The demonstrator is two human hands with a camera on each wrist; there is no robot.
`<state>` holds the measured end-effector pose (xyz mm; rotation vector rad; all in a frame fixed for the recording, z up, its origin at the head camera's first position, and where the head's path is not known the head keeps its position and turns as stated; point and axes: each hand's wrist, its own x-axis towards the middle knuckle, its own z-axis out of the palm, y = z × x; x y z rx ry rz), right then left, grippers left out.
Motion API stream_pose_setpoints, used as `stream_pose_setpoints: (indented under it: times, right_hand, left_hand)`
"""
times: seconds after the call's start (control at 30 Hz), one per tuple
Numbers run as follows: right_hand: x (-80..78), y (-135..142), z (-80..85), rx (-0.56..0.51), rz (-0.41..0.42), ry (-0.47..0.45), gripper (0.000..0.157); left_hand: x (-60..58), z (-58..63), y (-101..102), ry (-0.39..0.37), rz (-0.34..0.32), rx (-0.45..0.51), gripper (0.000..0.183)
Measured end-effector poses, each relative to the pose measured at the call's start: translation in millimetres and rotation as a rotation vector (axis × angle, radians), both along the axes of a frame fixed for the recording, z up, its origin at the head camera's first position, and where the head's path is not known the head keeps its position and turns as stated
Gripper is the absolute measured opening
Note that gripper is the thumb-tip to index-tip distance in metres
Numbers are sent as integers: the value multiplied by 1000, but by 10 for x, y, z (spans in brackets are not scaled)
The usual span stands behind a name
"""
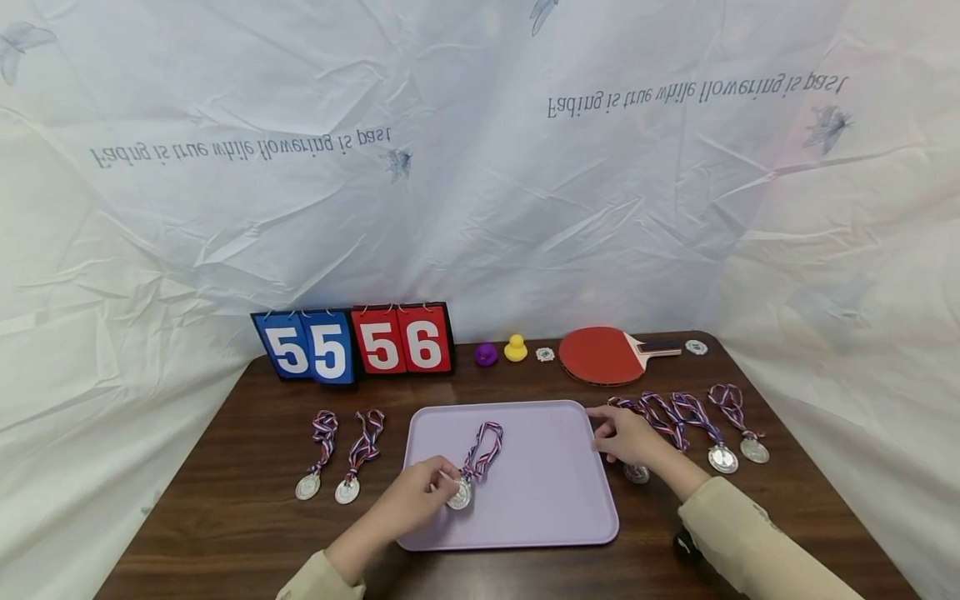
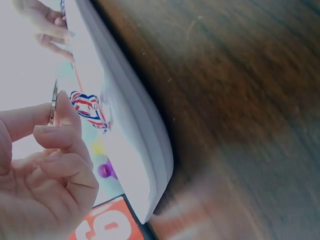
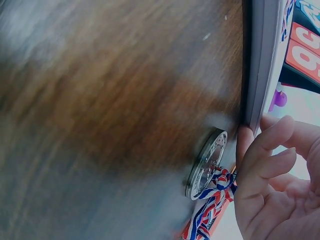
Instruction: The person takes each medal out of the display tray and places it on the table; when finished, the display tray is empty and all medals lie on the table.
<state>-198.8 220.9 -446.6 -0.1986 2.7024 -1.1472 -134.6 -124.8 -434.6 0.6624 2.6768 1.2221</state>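
My left hand [image 1: 420,498] pinches a silver medal [image 1: 460,495] by its edge between thumb and fingers, over the left part of a lilac tray [image 1: 540,492]. Its striped red, white and blue ribbon [image 1: 491,446] trails across the tray. In the left wrist view the medal disc [image 2: 53,102] stands edge-on between the fingertips. My right hand [image 1: 626,435] holds the tray's right rim near the far corner, fingers bent at the edge. Beneath that hand another medal [image 1: 636,473] lies on the table, partly hidden; the right wrist view shows its disc [image 3: 206,165] close to the fingers.
Two medals [image 1: 347,490] with ribbons lie left of the tray; more medals [image 1: 723,458] lie to the right. Behind stand a flip scoreboard [image 1: 352,343], a purple duck [image 1: 486,355], a yellow duck [image 1: 516,348], a round chip [image 1: 545,354], a red paddle [image 1: 600,356] and another chip [image 1: 696,347].
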Motion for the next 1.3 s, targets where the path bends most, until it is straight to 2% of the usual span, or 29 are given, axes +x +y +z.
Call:
stream_pose_setpoints:
  times: [0.17,0.3,0.47,0.87,1.07,1.3]
  right_hand:
    - [-1,3,-1,-6,6,3,52]
    - [3,2,5,-7,7,0,52]
    - [-3,1,-1,5,0,-3,52]
    - [-3,12,-4,11,0,-3,52]
    - [-4,22,-4,22,10,-15,53]
    - [-12,15,-1,24,3,-8,52]
  left_hand:
    - [18,48,-89,-45,11,26,7]
    - [25,83,-139,-39,31,53,8]
    - [21,158,-192,-22,103,68,10]
    - [-31,421,-416,-59,267,95,9]
    - [-63,577,-625,-22,356,54,13]
    - [-87,755,-960,129,394,-37,15]
